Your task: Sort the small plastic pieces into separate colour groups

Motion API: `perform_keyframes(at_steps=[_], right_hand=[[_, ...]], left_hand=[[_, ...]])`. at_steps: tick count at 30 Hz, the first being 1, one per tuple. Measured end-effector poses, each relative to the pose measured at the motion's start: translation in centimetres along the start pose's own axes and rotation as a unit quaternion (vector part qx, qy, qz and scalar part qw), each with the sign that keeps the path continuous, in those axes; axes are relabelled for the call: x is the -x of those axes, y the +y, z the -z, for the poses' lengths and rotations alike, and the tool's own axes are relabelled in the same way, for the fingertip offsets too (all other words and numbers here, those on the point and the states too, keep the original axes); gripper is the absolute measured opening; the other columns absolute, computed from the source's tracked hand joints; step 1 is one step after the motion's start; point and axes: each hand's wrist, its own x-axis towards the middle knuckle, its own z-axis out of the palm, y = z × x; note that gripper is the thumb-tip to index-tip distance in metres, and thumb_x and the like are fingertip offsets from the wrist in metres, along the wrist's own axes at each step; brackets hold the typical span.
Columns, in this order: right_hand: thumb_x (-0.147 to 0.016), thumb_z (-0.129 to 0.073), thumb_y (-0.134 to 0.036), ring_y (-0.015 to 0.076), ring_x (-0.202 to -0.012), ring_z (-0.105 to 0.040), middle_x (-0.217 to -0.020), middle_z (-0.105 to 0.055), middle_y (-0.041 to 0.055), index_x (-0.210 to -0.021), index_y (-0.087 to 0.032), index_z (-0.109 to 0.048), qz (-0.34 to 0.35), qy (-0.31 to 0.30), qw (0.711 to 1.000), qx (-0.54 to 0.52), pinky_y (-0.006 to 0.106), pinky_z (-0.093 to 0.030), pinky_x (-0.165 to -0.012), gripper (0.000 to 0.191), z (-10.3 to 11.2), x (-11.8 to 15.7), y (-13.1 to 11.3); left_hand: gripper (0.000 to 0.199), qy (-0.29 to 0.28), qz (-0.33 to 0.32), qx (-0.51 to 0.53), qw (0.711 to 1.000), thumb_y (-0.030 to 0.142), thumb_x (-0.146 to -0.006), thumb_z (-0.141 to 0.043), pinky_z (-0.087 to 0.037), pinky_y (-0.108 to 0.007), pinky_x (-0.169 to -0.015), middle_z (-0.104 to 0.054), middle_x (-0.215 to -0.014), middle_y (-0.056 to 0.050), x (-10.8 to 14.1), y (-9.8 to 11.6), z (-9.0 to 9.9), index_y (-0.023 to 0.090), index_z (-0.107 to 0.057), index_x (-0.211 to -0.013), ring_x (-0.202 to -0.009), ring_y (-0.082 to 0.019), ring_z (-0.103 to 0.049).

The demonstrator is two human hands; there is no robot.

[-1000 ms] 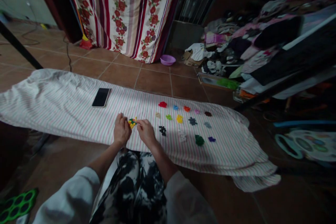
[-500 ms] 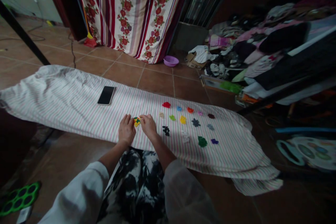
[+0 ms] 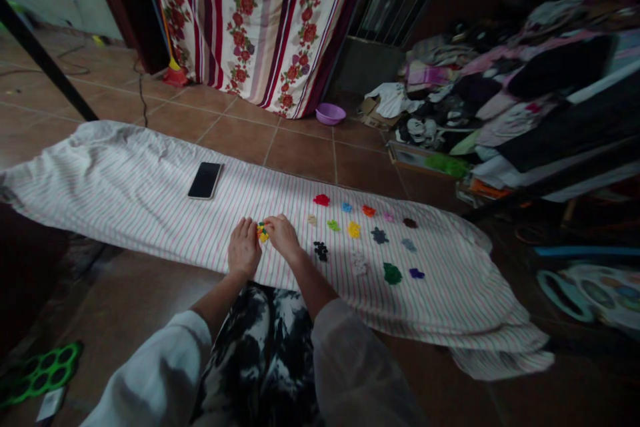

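Head cam — fwd & down at right hand (image 3: 283, 237), prob. wide lens

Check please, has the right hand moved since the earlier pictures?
Yes, the right hand moved up and left in view, nearer the black smartphone lying on the striped cloth.

dim, warm indoor light, murky shadows in the corners, wide-angle bending along the edges.
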Motion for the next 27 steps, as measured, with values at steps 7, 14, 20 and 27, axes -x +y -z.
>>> perform_keyframes(at_steps=[7, 14, 20, 27], right_hand=[[-0.094, -0.051, -0.026, 0.0153, -0.091, -0.060, -0.096, -0.065, 0.0050, -0.097, -0.023, -0.071, 0.022, 0.069, 0.996, -0.057, 0.025, -0.046, -0.084, 0.021, -1.1, 1.4, 1.1], [-0.093, -0.051, -0.027, 0.0151, -0.088, -0.061, -0.095, -0.066, 0.0037, -0.097, -0.024, -0.071, 0.005, 0.100, 0.993, -0.068, 0.025, -0.047, -0.083, 0.021, -1.4, 1.9, 1.0], [-0.091, -0.055, -0.028, 0.0146, -0.089, -0.062, -0.097, -0.066, 0.0033, -0.102, -0.026, -0.071, -0.011, 0.074, 0.996, -0.051, 0.024, -0.047, -0.079, 0.020, -1.3, 1.6, 0.5], [-0.086, -0.061, -0.026, 0.0137, -0.083, -0.064, -0.093, -0.067, 0.0025, -0.095, -0.024, -0.071, -0.042, 0.090, 0.991, -0.091, 0.024, -0.050, -0.079, 0.014, -1.7, 1.2, 0.6]], left_hand=[[0.036, -0.005, 0.009, -0.002, 1.000, 0.018, -0.092, -0.036, -0.042, -0.052, -0.106, -0.061, -0.129, -0.016, 0.0, 0.2, 0.2, 0.015, -0.057, -0.120, -0.132, -0.029, -0.048], [0.034, -0.017, 0.005, 0.002, 1.000, 0.017, -0.091, -0.037, -0.042, -0.052, -0.107, -0.060, -0.129, -0.017, 0.0, 0.1, 0.4, 0.014, -0.058, -0.117, -0.131, -0.029, -0.048], [0.032, -0.011, 0.007, -0.007, 1.000, 0.016, -0.090, -0.039, -0.042, -0.051, -0.107, -0.061, -0.127, -0.017, 0.0, 0.2, 0.3, 0.013, -0.059, -0.114, -0.130, -0.029, -0.049], [0.029, 0.010, 0.000, -0.021, 1.000, 0.017, -0.090, -0.040, -0.044, -0.048, -0.106, -0.064, -0.125, -0.016, 0.0, 0.3, 0.4, 0.013, -0.061, -0.110, -0.127, -0.028, -0.052]])
